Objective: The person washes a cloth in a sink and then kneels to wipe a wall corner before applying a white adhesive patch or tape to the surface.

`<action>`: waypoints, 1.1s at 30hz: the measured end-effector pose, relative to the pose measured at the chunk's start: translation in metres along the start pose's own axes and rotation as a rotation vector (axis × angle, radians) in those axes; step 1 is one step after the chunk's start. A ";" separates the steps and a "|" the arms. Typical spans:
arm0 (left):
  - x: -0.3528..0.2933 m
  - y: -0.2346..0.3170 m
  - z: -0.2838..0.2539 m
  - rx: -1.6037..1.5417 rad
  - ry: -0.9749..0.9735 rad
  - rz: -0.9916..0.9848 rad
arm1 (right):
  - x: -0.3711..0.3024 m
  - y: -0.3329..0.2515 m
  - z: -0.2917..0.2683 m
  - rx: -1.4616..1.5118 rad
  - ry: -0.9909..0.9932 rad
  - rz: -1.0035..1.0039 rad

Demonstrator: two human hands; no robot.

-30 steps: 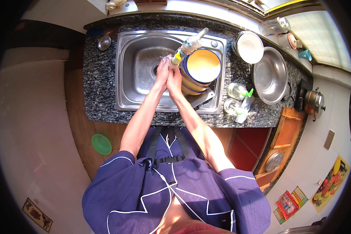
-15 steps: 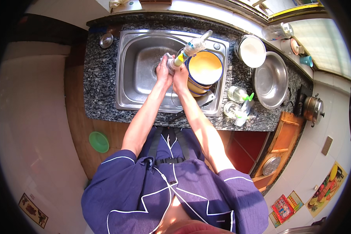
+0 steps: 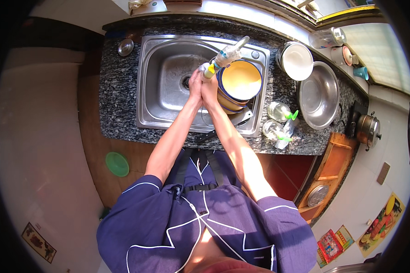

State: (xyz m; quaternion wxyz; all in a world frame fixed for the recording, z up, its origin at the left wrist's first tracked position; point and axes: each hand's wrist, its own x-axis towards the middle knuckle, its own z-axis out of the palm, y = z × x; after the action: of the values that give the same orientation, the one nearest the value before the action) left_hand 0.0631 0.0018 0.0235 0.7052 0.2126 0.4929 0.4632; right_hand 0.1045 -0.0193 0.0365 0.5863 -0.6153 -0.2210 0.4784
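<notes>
My left hand (image 3: 195,86) and my right hand (image 3: 209,92) are close together over the steel sink (image 3: 168,102), under the faucet's yellow tip (image 3: 209,71). Both hands have their fingers curled in around something whitish and wet-looking, mostly hidden by the hands and the faucet. The faucet (image 3: 228,55) is wrapped in clear plastic with a blue band. Just right of my right hand, a yellow enamel basin with a dark blue rim (image 3: 241,81) rests on other stacked yellow ware inside the sink.
A black handle (image 3: 207,136) lies at the sink's front edge. To the right stand clear bottles with green tops (image 3: 279,111), white bowls (image 3: 297,61) and a large steel basin (image 3: 320,95). A round metal lid (image 3: 125,47) sits at left; a green basin (image 3: 117,164) is on the floor.
My hands have drawn slightly right and closer together beneath the faucet. Less of the whitish thing shows, and the sink's drain has come into view. The view has shifted slightly.
</notes>
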 end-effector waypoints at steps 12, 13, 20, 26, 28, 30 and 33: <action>0.043 -0.022 -0.024 -0.451 -0.308 -0.384 | 0.024 -0.031 -0.047 0.033 -0.034 0.119; 0.037 -0.020 -0.022 -0.446 -0.310 -0.384 | 0.030 -0.036 -0.050 -0.001 -0.047 0.202; 0.016 -0.017 -0.024 -0.507 0.016 -0.280 | 0.026 -0.015 -0.038 0.053 0.047 -0.007; -0.011 -0.013 -0.008 -0.205 -0.031 -0.093 | 0.000 0.020 -0.013 -0.226 0.009 -0.179; -0.030 -0.002 -0.002 -0.128 -0.101 -0.099 | 0.015 0.013 -0.012 -0.155 0.028 -0.103; -0.033 -0.003 -0.006 -0.062 -0.133 -0.098 | 0.012 -0.012 -0.015 -0.182 -0.008 0.090; -0.005 0.005 -0.007 -0.075 -0.084 -0.030 | -0.010 0.005 0.000 -0.177 0.049 -0.171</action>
State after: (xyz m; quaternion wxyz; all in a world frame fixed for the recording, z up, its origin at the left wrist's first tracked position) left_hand 0.0541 -0.0013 0.0265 0.7395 0.1981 0.4484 0.4614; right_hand 0.0988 -0.0291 0.0350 0.5735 -0.6551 -0.2998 0.3899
